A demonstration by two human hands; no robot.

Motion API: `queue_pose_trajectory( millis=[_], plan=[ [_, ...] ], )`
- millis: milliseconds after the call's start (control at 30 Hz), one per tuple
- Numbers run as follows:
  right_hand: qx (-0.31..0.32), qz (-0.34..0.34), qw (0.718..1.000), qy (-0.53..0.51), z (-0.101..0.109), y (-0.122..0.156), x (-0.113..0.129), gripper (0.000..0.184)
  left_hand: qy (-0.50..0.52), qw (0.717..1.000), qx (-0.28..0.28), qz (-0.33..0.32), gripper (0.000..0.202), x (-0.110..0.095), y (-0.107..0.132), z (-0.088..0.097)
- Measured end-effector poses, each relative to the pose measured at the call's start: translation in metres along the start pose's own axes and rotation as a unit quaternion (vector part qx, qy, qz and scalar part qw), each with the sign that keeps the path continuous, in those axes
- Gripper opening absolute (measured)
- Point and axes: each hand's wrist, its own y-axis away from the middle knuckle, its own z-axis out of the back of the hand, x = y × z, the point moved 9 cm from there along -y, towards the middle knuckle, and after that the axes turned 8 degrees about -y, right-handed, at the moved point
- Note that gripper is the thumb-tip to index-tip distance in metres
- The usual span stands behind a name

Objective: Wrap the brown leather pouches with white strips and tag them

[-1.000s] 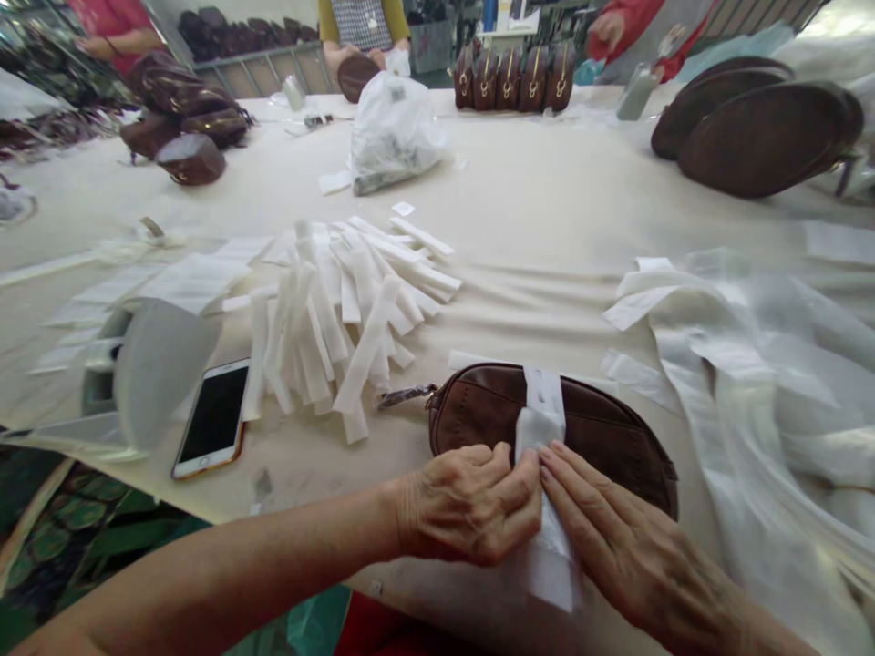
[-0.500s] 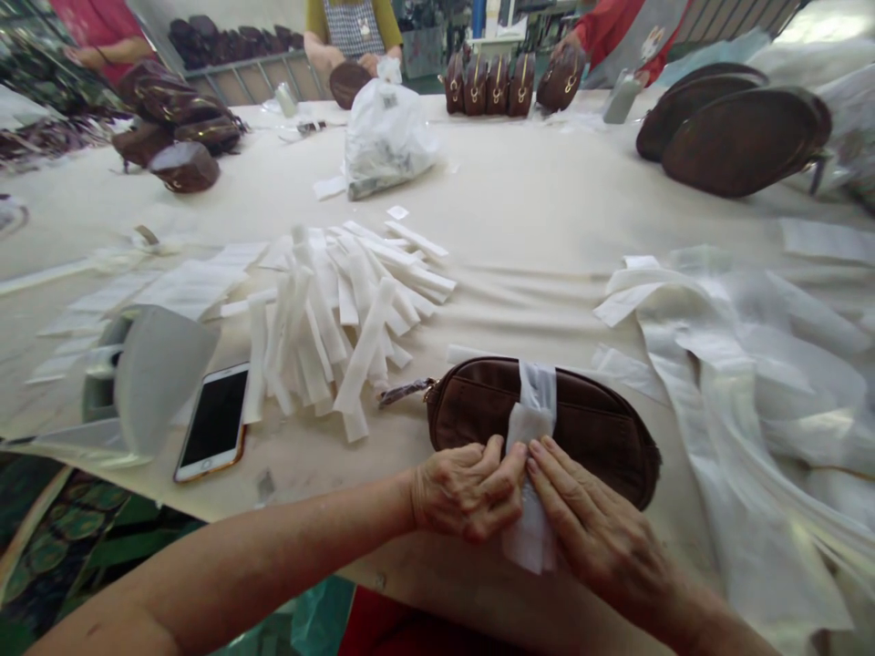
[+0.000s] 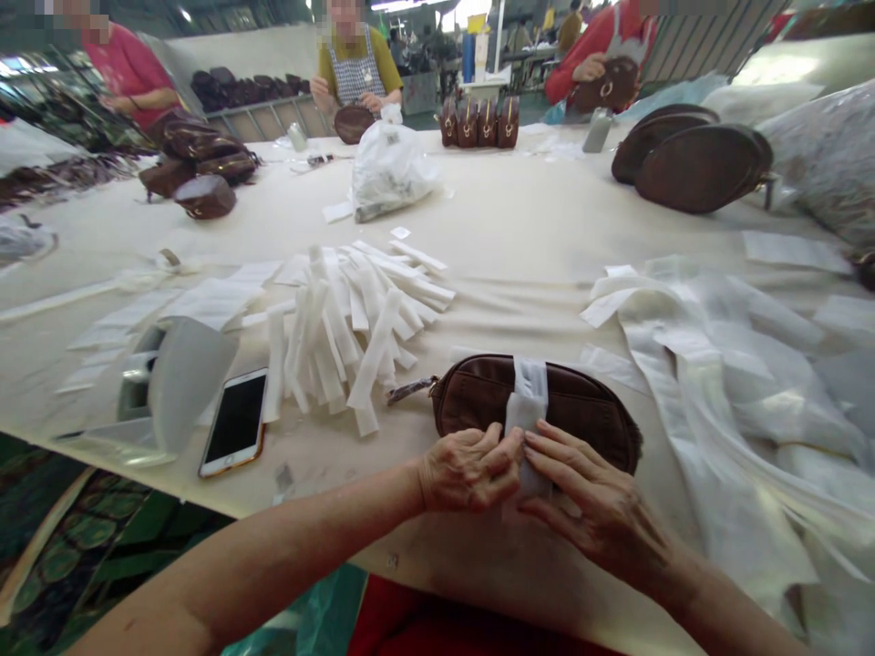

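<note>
A dark brown zippered pouch (image 3: 468, 392) lies in front of me with a white strip (image 3: 525, 410) wrapped across its middle. My left hand (image 3: 471, 469) has curled fingers, its fingertips pinching the strip's left edge against the pouch. From the right, my right hand (image 3: 594, 501) lays its fingers over the strip, with the thumb lower down near the strip's loose end. Fingers and thumb hold the strip between them, though the end is partly hidden. A wrapped zipper pull (image 3: 411, 390) sticks out at the pouch's left end.
Left of the pouch are loose white strips (image 3: 342, 319), a phone (image 3: 236, 421) and a grey tape dispenser (image 3: 195, 383). Crumpled white sheeting (image 3: 725, 392) covers the right side. Farther back stand a white plastic bag (image 3: 391, 169), brown bags (image 3: 704, 169) and several people.
My right thumb has moved out to the left by the strip's lower end, which now shows shorter. My left hand keeps its hold. The view has tilted up slightly.
</note>
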Motion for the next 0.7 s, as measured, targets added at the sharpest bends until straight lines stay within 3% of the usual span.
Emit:
queue_pose_trajectory(
  millis=[200,400,600,700],
  plan=[
    [-0.018,0.052,0.996,0.071,-0.004,0.004,0.008,0.032,0.024,0.999,0.038,0.031,0.018,0.006,0.0,-0.003],
    [-0.03,0.051,0.992,0.11,-0.009,0.007,0.013,0.028,0.157,0.978,0.127,0.044,0.053,0.011,-0.006,-0.004],
    [-0.04,0.048,0.989,0.132,-0.01,0.007,0.013,0.03,0.018,0.996,0.085,0.001,0.036,0.003,-0.005,-0.004],
    [-0.062,0.035,0.988,0.134,-0.008,0.007,0.014,0.028,0.013,0.997,0.069,-0.015,0.036,-0.001,-0.003,-0.001]
  ],
)
